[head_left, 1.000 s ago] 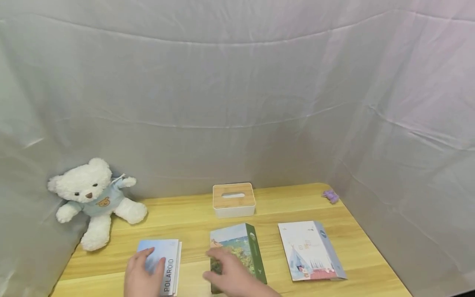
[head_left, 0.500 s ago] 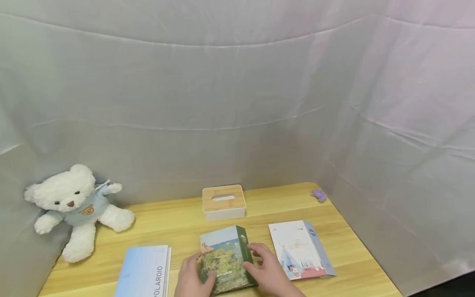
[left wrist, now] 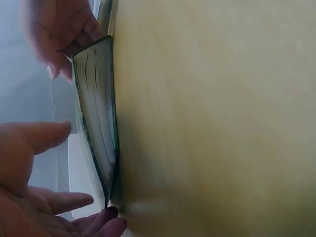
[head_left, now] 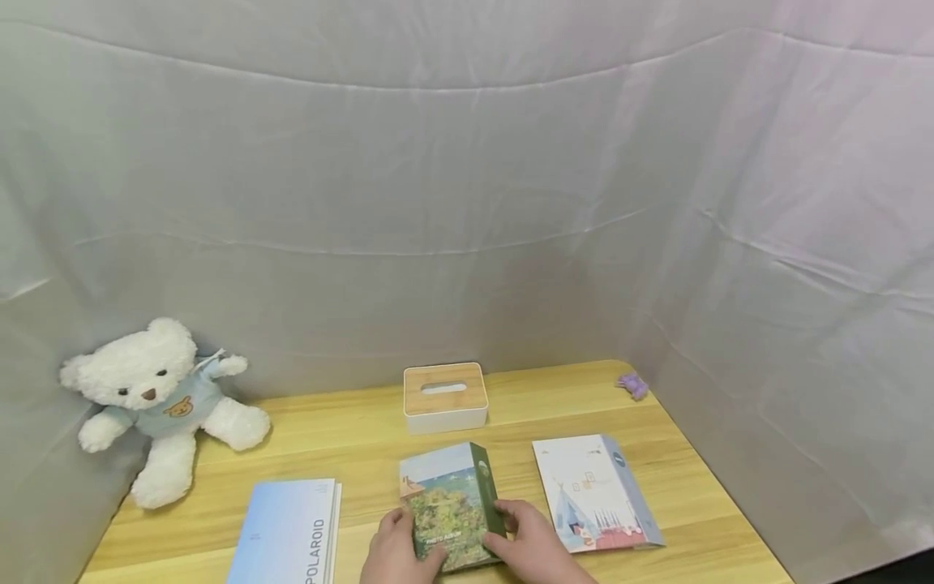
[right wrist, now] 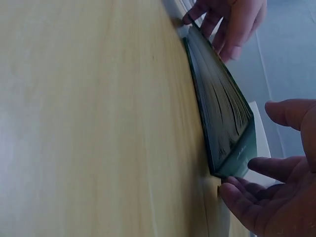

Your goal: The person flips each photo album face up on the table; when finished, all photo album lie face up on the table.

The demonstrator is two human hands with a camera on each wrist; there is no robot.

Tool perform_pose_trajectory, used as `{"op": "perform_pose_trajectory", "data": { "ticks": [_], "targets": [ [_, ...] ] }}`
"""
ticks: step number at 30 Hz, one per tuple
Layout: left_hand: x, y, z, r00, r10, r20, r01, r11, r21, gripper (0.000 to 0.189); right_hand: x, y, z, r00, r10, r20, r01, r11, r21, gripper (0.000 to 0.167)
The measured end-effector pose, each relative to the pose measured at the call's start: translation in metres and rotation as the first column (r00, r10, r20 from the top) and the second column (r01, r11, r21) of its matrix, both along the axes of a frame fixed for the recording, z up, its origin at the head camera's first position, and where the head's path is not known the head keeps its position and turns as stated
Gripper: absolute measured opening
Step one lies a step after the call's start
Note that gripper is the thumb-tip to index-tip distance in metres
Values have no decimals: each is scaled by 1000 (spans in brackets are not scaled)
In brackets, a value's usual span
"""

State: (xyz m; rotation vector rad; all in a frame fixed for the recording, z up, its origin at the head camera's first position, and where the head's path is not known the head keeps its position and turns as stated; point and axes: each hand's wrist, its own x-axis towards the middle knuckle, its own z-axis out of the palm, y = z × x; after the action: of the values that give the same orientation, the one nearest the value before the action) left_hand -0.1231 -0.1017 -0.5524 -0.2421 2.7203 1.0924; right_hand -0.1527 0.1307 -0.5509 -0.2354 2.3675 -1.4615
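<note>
A thick photo album (head_left: pixel 448 499) with a painted seaside garden cover and dark green spine lies on the table. My left hand (head_left: pixel 400 545) is at its left edge, fingertips touching the edge. In the left wrist view the left thumb (left wrist: pixel 52 136) is straight and stands off the cover. At the spine is my right hand (head_left: pixel 531 545), its fingertips against the lower corner. The right wrist view shows the right thumb (right wrist: pixel 286 112) extended, apart from the album. The album's page edges (right wrist: pixel 219 94) face the wrist cameras, with the covers together.
Left of the album lies a blue-white POLAROID album (head_left: pixel 284 531); right of it, a white illustrated album (head_left: pixel 591 495). Behind stands a wood-topped tissue box (head_left: pixel 446 397). A white teddy bear (head_left: pixel 164 405) sits at the back left, a small purple object (head_left: pixel 633 386) at the back right.
My left hand has left the POLAROID album and moved right to the green-spined album. My right hand has moved from over its cover to its spine. The head view has shifted slightly.
</note>
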Motion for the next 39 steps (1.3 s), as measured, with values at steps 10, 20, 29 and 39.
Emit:
{"op": "perform_pose_trajectory", "data": {
  "ticks": [10, 20, 29, 39],
  "targets": [
    [-3, 9, 3, 999, -47, -17, 47, 999, -9, 75, 0, -5, -2, 997, -73, -8, 73, 997, 32, 65],
    [-2, 18, 4, 999, -42, -33, 44, 997, 62, 80, 1, 0, -5, 991, -132, 27, 134, 985, -107, 59],
    [-1, 20, 7, 999, -22, -25, 24, 996, 85, 81, 3, 1, -4, 989, -150, -11, 145, 971, -187, 58],
    [-1, 19, 9, 991, -97, -91, 105, 991, 80, 72, 5, 1, 2, 984, -176, -5, 166, 939, -301, 45]
  ]
}}
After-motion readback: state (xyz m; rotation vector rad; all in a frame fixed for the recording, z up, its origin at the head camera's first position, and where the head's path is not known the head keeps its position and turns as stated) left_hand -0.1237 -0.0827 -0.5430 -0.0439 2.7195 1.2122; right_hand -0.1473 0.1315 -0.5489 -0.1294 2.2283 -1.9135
